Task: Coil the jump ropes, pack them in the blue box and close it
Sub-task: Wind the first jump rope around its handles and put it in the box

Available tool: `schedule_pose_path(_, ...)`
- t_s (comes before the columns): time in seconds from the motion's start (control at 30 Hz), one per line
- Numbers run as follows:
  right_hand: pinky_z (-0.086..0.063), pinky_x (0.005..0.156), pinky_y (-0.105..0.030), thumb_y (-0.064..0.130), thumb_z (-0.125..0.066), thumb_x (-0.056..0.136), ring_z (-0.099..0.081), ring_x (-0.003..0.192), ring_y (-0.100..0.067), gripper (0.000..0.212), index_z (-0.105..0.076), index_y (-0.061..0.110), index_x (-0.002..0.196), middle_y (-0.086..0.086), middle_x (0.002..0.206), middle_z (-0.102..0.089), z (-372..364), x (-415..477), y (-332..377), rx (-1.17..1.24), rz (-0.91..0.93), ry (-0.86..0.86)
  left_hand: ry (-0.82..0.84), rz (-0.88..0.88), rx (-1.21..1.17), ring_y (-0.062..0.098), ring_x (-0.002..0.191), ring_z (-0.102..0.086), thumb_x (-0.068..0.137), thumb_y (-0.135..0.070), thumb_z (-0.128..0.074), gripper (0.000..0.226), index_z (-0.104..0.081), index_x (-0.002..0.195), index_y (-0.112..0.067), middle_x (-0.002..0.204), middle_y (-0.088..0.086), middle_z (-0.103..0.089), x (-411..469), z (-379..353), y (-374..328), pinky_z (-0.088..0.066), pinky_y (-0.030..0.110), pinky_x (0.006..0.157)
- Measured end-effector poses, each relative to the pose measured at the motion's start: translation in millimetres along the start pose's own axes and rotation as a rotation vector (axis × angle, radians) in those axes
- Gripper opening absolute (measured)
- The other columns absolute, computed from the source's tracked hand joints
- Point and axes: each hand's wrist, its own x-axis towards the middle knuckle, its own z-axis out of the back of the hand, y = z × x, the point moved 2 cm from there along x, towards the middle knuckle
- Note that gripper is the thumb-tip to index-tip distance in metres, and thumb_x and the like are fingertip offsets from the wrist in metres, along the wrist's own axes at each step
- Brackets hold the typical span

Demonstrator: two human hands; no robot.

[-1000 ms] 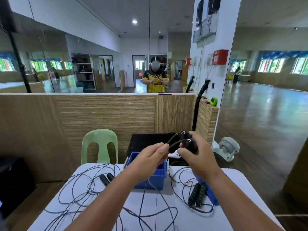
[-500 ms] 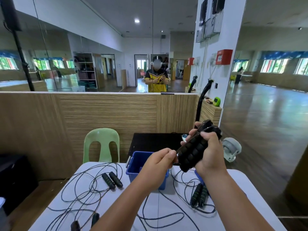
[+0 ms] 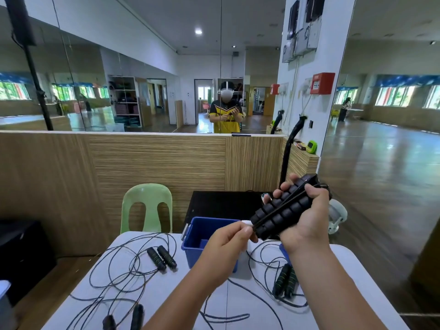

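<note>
My right hand (image 3: 307, 217) grips a pair of black ridged jump rope handles (image 3: 281, 210), held side by side and tilted above the table. Their thin black cord runs along the handles, and my left hand (image 3: 228, 241) pinches it just below the handles' lower ends. The open blue box (image 3: 202, 236) stands on the white table (image 3: 166, 289) behind my left hand. More ropes lie loose on the table: one handle pair (image 3: 162, 257) at left, another (image 3: 284, 281) with green rings at right, a third (image 3: 123, 320) at the near edge.
Tangled black cords (image 3: 114, 277) spread over the table's left half. A blue lid (image 3: 284, 252) lies partly hidden behind my right wrist. A green plastic chair (image 3: 146, 206) stands behind the table, a black table (image 3: 223, 206) beyond the box, a white fan (image 3: 337, 215) on the floor at right.
My right hand has lifted and turned the handles from end-on to lying side-on and tilted. My left hand has stayed on the cord and now pinches it at the handles' lower ends.
</note>
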Motion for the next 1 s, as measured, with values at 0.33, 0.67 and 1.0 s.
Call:
schedule_pose_path(0.33, -0.056, 0.081, -0.040, 0.035, -0.058, 0.071, -0.058, 0.066, -0.016, 0.042, -0.058, 0.019, 0.110, 0.002, 0.082, -0.058, -12.2, -12.3, -6.0, 0.244, -0.069, -0.008, 0.110, 0.067, -0.202, 0.009, 0.056, -0.034, 0.109, -0.031, -0.044, 0.034, -0.072, 0.097, -0.015, 0.065, -0.003, -0.047, -2.9, -13.5, 13.0, -0.027, 0.023, 0.053)
schedule_pose_path(0.67, -0.058, 0.083, -0.040, 0.039, -0.060, 0.092, -0.056, 0.068, -0.012, 0.023, -0.058, 0.018, 0.100, 0.004, 0.081, -0.055, -5.4, -28.7, -15.4, 0.224, -0.137, 0.049, 0.242, 0.163, 0.273, 0.009, 0.067, -0.055, 0.104, -0.033, -0.054, 0.024, -0.068, 0.085, -0.032, 0.066, -0.017, -0.061, 29.8, 14.3, 10.8, -0.058, 0.044, 0.080)
schedule_pose_path(1.0, -0.051, 0.093, -0.044, 0.028, -0.061, 0.094, -0.058, 0.071, -0.016, 0.012, -0.059, 0.017, 0.095, 0.001, 0.080, -0.058, 18.1, -29.5, -27.9, 0.055, -0.206, -0.041, 0.301, 0.055, 0.856, 0.028, 0.068, -0.070, 0.093, -0.057, -0.064, 0.035, -0.066, 0.082, -0.023, 0.073, 0.004, -0.063, 71.8, 49.4, -47.2, -0.063, 0.047, 0.073)
